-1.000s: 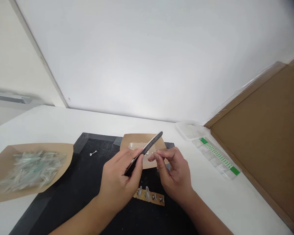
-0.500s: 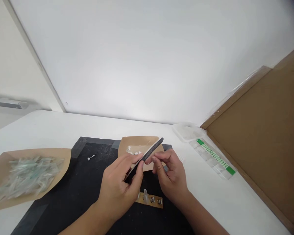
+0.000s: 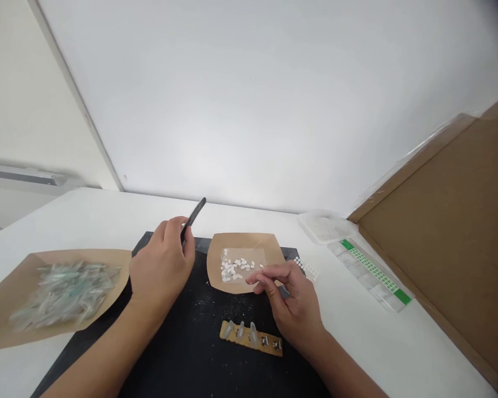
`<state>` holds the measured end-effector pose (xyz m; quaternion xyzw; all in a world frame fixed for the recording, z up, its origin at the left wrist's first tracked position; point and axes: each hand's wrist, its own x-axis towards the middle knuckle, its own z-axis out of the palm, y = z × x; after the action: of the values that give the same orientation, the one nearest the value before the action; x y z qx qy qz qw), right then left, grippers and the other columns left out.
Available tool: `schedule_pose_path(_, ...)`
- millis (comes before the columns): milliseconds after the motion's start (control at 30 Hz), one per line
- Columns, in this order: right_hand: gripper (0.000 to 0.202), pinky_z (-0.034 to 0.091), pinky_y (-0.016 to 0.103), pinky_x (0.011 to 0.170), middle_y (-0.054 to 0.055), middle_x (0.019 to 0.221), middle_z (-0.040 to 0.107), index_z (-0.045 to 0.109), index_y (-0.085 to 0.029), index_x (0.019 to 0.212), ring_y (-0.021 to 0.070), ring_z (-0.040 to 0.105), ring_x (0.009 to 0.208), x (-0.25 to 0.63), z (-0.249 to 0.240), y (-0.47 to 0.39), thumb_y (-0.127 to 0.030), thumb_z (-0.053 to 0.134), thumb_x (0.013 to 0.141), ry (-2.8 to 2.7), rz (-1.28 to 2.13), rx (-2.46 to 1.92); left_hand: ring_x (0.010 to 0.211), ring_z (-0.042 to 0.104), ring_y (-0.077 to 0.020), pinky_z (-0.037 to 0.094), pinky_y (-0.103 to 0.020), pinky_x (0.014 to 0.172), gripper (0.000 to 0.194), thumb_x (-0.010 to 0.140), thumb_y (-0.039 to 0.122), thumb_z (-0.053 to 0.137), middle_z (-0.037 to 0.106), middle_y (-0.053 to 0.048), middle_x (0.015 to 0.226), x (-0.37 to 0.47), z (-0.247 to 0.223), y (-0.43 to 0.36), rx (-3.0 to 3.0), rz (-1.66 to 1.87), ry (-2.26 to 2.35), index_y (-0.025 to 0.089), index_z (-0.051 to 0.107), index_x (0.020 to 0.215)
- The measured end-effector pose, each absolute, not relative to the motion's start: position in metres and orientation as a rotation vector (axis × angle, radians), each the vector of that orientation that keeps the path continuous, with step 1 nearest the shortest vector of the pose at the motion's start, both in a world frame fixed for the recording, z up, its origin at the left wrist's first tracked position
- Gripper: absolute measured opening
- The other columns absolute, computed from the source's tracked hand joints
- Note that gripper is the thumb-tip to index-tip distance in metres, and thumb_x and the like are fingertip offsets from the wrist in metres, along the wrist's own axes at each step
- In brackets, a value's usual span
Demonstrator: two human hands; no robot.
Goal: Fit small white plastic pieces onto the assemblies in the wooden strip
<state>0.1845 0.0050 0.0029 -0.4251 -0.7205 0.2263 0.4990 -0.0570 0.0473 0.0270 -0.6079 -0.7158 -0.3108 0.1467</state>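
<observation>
My left hand (image 3: 164,262) is closed around a dark nail file (image 3: 196,214), whose tip points up and away from me. My right hand (image 3: 292,296) is in a pinch in front of the near right side of a paper tray (image 3: 244,240). Whatever its fingertips hold, if anything, is too small to make out. Small white pieces (image 3: 231,271) lie in that tray. Below the hands, a cork-coloured strip (image 3: 249,346) rests on the black mat (image 3: 182,354). Three clear nail tips (image 3: 253,335) stand on its left part, and bare metal holders (image 3: 277,345) show at its right end.
At left, a larger paper tray (image 3: 12,276) holds a heap of clear nail tips (image 3: 70,293). White dots (image 3: 306,267) lie right of the middle tray. Further right are a translucent lid (image 3: 323,228) and a clear case with a green label (image 3: 373,272). A cardboard panel (image 3: 444,221) borders the right.
My left hand has moved left with the nail file, away from my right hand. The strip and the white pieces are now more exposed. A small metal stem on the mat is now hidden.
</observation>
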Motion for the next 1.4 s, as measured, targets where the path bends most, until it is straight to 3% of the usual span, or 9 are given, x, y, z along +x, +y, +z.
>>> schedule_pose_path(167, 0.006, 0.062, 0.027, 0.073, -0.003, 0.096, 0.081, 0.061, -0.029, 0.105, 0.0128, 0.078, 0.071, 0.183, 0.005, 0.004, -0.023, 0.059, 0.107, -1.725, 0.598, -1.043, 0.080, 0.072, -0.0290, 0.028, -0.033, 0.055, 0.030, 0.108, 0.032, 0.044, 0.075, -0.011, 0.119, -0.073, 0.030, 0.054, -1.743, -0.609, -2.278, 0.019, 0.054, 0.134)
schedule_pose_path(333, 0.004, 0.061, 0.026, 0.072, -0.004, 0.096, 0.081, 0.060, -0.029, 0.105, 0.0129, 0.078, 0.071, 0.185, 0.005, 0.003, -0.025, 0.059, 0.107, -1.735, 0.579, -1.082, 0.074, 0.070, -0.0288, 0.027, -0.032, 0.053, 0.031, 0.112, 0.033, 0.033, 0.073, -0.014, 0.115, -0.086, 0.029, 0.059, -1.743, -0.378, -2.357, 0.020, 0.059, 0.121)
schedule_pose_path(733, 0.012, 0.058, 0.032, 0.067, -0.002, 0.079, 0.077, 0.066, -0.027, 0.098, 0.0202, 0.078, 0.072, 0.191, 0.004, 0.007, -0.038, 0.067, 0.103, -1.868, 0.449, -1.126, 0.061, 0.063, -0.0267, 0.034, -0.033, 0.051, 0.033, 0.107, 0.030, 0.037, 0.072, -0.015, 0.093, -0.113, 0.021, 0.067, -1.748, -0.411, -2.293, 0.019, 0.068, 0.103)
schedule_pose_path(833, 0.015, 0.057, 0.032, 0.065, -0.001, 0.081, 0.077, 0.067, -0.027, 0.096, 0.0203, 0.076, 0.072, 0.192, 0.003, 0.007, -0.040, 0.072, 0.100, -1.886, 0.379, -1.131, 0.078, 0.066, -0.0311, 0.039, -0.036, 0.059, 0.034, 0.107, 0.031, 0.040, 0.071, -0.018, 0.103, -0.111, 0.018, 0.066, -1.751, -0.433, -2.201, 0.018, 0.071, 0.100)
schedule_pose_path(933, 0.019, 0.057, 0.032, 0.066, -0.001, 0.082, 0.077, 0.068, -0.026, 0.090, 0.0200, 0.075, 0.072, 0.192, 0.002, 0.006, -0.043, 0.075, 0.098, -1.886, 0.302, -1.127, 0.102, 0.065, -0.0369, 0.044, -0.044, 0.078, 0.036, 0.108, 0.031, 0.042, 0.071, -0.019, 0.110, -0.101, 0.019, 0.064, -1.802, -0.574, -2.043, 0.017, 0.073, 0.096)
schedule_pose_path(1033, 0.022, 0.056, 0.032, 0.067, -0.001, 0.082, 0.078, 0.068, -0.026, 0.088, 0.0204, 0.076, 0.074, 0.193, 0.003, 0.005, -0.044, 0.077, 0.096, -1.881, 0.221, -1.101, 0.097, 0.067, -0.0318, 0.038, -0.050, 0.094, 0.035, 0.109, 0.028, 0.045, 0.075, -0.012, 0.094, -0.079, 0.020, 0.059, -2.125, -0.890, -1.852, 0.017, 0.073, 0.092)
schedule_pose_path(1133, 0.020, 0.054, 0.033, 0.068, -0.003, 0.082, 0.079, 0.066, -0.027, 0.089, 0.0196, 0.076, 0.073, 0.194, 0.005, 0.005, -0.041, 0.080, 0.095, -1.890, 0.143, -1.037, 0.098, 0.070, -0.0236, 0.037, -0.044, 0.096, 0.028, 0.110, 0.037, 0.051, 0.079, -0.002, 0.101, -0.053, 0.020, 0.047, -2.402, -0.930, -1.712, 0.026, 0.076, 0.104)
schedule_pose_path(1300, 0.024, 0.049, 0.032, 0.072, -0.007, 0.081, 0.081, 0.059, -0.026, 0.095, 0.0154, 0.078, 0.072, 0.195, 0.011, 0.005, -0.023, 0.083, 0.093, -1.974, 0.084, -0.866, 0.103, 0.071, -0.0203, 0.042, -0.039, 0.099, 0.038, 0.114, 0.037, 0.039, 0.080, 0.001, 0.113, -0.028, 0.023, 0.027, -3.063, -1.295, -1.633, 0.033, 0.077, 0.118)
schedule_pose_path(1400, 0.025, 0.046, 0.032, 0.067, -0.007, 0.086, 0.083, 0.058, -0.026, 0.096, 0.0139, 0.079, 0.071, 0.194, 0.015, 0.001, -0.015, 0.080, 0.093, -2.067, -0.011, -0.768, 0.101, 0.071, -0.0201, 0.048, -0.036, 0.097, 0.034, 0.112, 0.035, 0.046, 0.079, -0.002, 0.110, -0.023, 0.026, 0.021, -3.255, -1.544, -1.475, 0.031, 0.079, 0.119)
